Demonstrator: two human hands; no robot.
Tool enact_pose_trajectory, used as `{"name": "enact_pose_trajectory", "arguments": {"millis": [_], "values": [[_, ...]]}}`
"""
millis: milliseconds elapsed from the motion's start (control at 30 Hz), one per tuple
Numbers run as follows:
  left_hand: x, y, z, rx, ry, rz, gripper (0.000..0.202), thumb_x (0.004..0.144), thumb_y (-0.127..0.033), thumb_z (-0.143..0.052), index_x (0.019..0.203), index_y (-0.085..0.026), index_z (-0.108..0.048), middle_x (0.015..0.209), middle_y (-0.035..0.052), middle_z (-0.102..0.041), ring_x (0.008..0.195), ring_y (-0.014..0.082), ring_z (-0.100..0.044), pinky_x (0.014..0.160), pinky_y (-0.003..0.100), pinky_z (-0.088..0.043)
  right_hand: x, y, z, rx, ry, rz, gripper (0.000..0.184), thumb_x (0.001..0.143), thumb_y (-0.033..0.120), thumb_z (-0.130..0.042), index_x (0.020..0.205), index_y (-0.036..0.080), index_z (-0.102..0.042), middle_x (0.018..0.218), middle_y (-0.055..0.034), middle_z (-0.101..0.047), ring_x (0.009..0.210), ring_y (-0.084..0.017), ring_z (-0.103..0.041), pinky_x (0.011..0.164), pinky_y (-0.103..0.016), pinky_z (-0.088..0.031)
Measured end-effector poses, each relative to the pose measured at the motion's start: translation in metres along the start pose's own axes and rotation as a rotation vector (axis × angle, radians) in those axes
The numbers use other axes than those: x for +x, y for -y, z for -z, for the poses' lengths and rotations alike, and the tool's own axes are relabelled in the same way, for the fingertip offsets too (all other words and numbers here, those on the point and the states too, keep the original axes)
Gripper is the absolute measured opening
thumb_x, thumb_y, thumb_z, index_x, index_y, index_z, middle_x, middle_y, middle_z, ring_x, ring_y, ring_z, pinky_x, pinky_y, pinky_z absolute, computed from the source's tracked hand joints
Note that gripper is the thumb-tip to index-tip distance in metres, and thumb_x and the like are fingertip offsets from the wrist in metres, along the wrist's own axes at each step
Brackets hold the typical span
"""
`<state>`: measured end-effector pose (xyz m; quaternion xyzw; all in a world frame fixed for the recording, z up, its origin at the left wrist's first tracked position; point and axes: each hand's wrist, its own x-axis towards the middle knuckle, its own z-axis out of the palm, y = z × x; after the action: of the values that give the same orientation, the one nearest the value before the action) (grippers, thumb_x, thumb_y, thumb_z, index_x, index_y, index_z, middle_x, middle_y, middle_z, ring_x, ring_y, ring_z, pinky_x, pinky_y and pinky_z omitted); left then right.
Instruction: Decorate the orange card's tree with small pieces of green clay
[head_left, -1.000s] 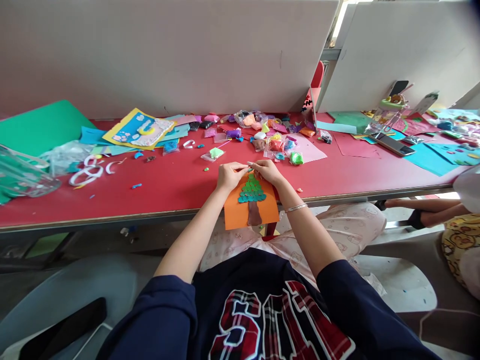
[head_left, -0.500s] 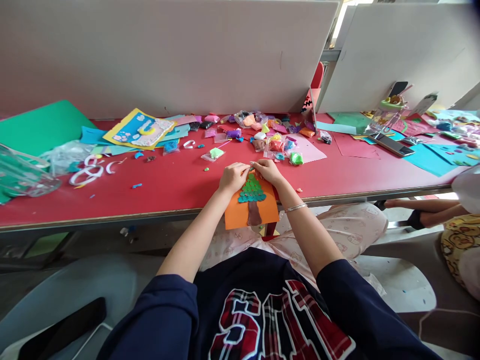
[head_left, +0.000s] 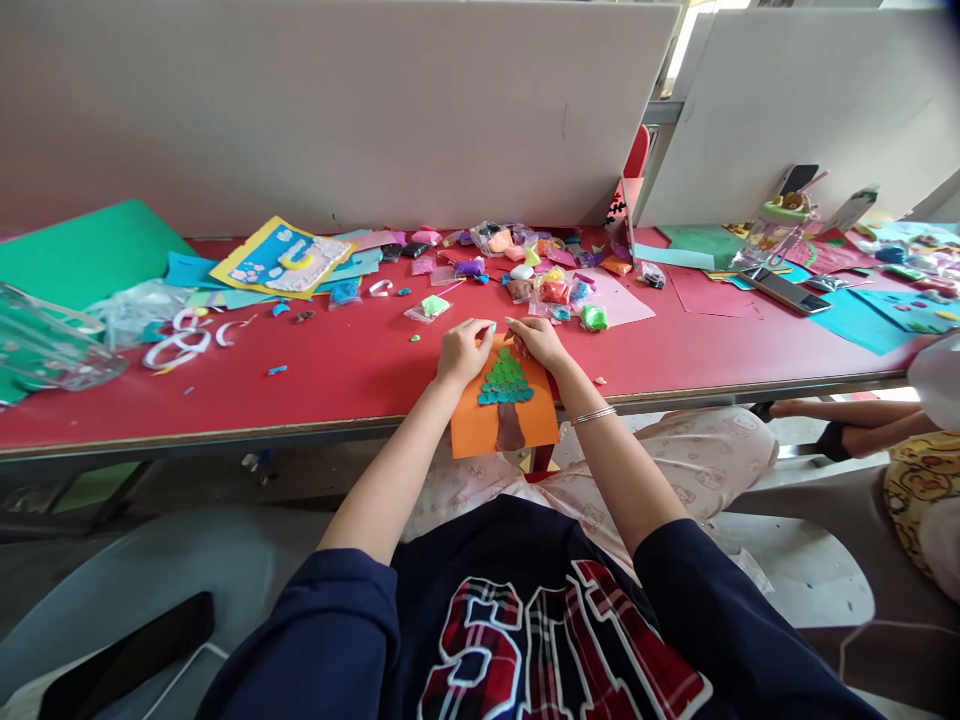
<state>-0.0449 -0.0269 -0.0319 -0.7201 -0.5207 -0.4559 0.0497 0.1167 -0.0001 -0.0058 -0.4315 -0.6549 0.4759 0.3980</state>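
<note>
An orange card hangs partly over the table's front edge. On it is a clay tree with a brown trunk and overlapping green and teal pieces, lighter toward the top. My left hand is by the card's upper left corner, thumb and fingertips pinched; a tiny pale-blue spot shows at the tips, too small to name. Above the card's top right, my right hand is closed in a pinch as well, and what it holds, if anything, is unclear. A small gap separates the two hands' fingertips.
Several clay packets lie beyond my hands on the red table. To the left are a yellow-bordered picture, white strips and a clear container. A phone lies at right, near a seated person's leg.
My fingertips, together over the top of the card before, have drawn slightly apart. More of the tree's top now shows. The card has stayed nearly where it was.
</note>
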Motion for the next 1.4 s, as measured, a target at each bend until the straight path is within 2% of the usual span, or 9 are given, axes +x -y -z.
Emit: {"name": "enact_pose_trajectory", "arguments": {"millis": [200, 400, 700, 833, 933, 1033, 1167, 1300, 1400], "values": [[0.004, 0.019, -0.002, -0.112, -0.145, 0.274, 0.025, 0.098, -0.031, -0.037, 0.084, -0.02, -0.055, 0.07, 0.0015, -0.06, 0.065, 0.0159, -0.056, 0.068, 0.028, -0.044, -0.001, 0.001, 0.0, -0.02, 0.011, 0.004, 0.039, 0.089, 0.038, -0.057, 0.058, 0.015, -0.057, 0.044, 0.0028, -0.047, 0.042, -0.008, -0.044, 0.047, -0.022, -0.035], [0.013, 0.028, 0.007, -0.076, -0.264, 0.505, 0.034, 0.096, -0.033, -0.039, 0.07, -0.019, -0.058, 0.062, 0.001, -0.057, 0.062, 0.015, -0.056, 0.067, 0.025, -0.043, -0.002, 0.003, 0.0, -0.061, 0.004, -0.03, 0.036, 0.089, 0.031, -0.055, 0.056, 0.016, -0.057, 0.042, 0.0031, -0.046, 0.042, -0.009, -0.045, 0.046, -0.021, -0.036], [0.013, 0.02, 0.009, -0.118, -0.154, 0.469, 0.015, 0.082, -0.026, -0.06, 0.084, -0.017, -0.072, 0.077, 0.0049, -0.074, 0.071, 0.0182, -0.068, 0.072, 0.027, -0.051, 0.0, 0.002, 0.0, -0.066, 0.0, -0.049, 0.033, 0.087, 0.028, -0.055, 0.057, 0.015, -0.058, 0.044, 0.003, -0.047, 0.042, -0.008, -0.044, 0.043, -0.02, -0.033], [0.011, 0.017, 0.011, -0.092, -0.161, 0.421, 0.019, 0.08, -0.036, -0.066, 0.072, -0.018, -0.068, 0.069, 0.0026, -0.071, 0.065, 0.0171, -0.066, 0.066, 0.026, -0.049, 0.001, 0.0, 0.0, -0.088, 0.001, -0.042, 0.033, 0.087, 0.03, -0.055, 0.058, 0.015, -0.059, 0.045, 0.0024, -0.049, 0.042, -0.008, -0.045, 0.044, -0.02, -0.033], [0.011, 0.018, 0.011, -0.073, -0.134, 0.398, 0.03, 0.085, -0.041, -0.06, 0.065, -0.018, -0.062, 0.061, 0.0017, -0.065, 0.059, 0.0159, -0.062, 0.065, 0.026, -0.046, 0.001, 0.0, 0.0, -0.094, -0.003, -0.045, 0.032, 0.087, 0.03, -0.055, 0.059, 0.015, -0.06, 0.046, 0.0025, -0.049, 0.041, -0.008, -0.044, 0.044, -0.02, -0.033], [0.013, 0.023, 0.008, -0.042, -0.169, 0.414, 0.036, 0.092, -0.038, -0.049, 0.062, -0.02, -0.054, 0.058, 0.0016, -0.059, 0.06, 0.0169, -0.059, 0.068, 0.028, -0.045, 0.001, -0.001, 0.0, -0.093, -0.008, -0.038, 0.032, 0.087, 0.03, -0.055, 0.059, 0.015, -0.06, 0.046, 0.0026, -0.049, 0.042, -0.008, -0.045, 0.045, -0.02, -0.034], [0.014, 0.03, 0.004, -0.049, -0.254, 0.481, 0.026, 0.094, -0.028, -0.045, 0.07, -0.021, -0.053, 0.064, 0.0016, -0.058, 0.065, 0.0181, -0.059, 0.07, 0.028, -0.044, 0.002, -0.001, 0.0, -0.09, -0.008, -0.038, 0.032, 0.087, 0.031, -0.055, 0.059, 0.015, -0.058, 0.046, 0.0022, -0.05, 0.043, -0.008, -0.046, 0.044, -0.02, -0.033], [0.013, 0.028, 0.004, -0.083, -0.233, 0.414, 0.016, 0.088, -0.03, -0.055, 0.076, -0.02, -0.057, 0.069, 0.0014, -0.064, 0.065, 0.0161, -0.06, 0.067, 0.026, -0.045, 0.001, 0.0, 0.0, -0.091, -0.005, -0.052, 0.032, 0.087, 0.03, -0.055, 0.059, 0.015, -0.058, 0.046, 0.0025, -0.05, 0.042, -0.008, -0.046, 0.045, -0.02, -0.035], [0.011, 0.025, 0.006, -0.079, -0.181, 0.336, 0.023, 0.082, -0.037, -0.064, 0.068, -0.02, -0.058, 0.065, 0.0007, -0.065, 0.062, 0.0146, -0.059, 0.067, 0.025, -0.046, 0.001, 0.0, 0.0, -0.095, -0.001, -0.046, 0.033, 0.087, 0.029, -0.055, 0.058, 0.015, -0.058, 0.045, 0.0025, -0.05, 0.041, -0.007, -0.046, 0.046, -0.02, -0.035]]}}
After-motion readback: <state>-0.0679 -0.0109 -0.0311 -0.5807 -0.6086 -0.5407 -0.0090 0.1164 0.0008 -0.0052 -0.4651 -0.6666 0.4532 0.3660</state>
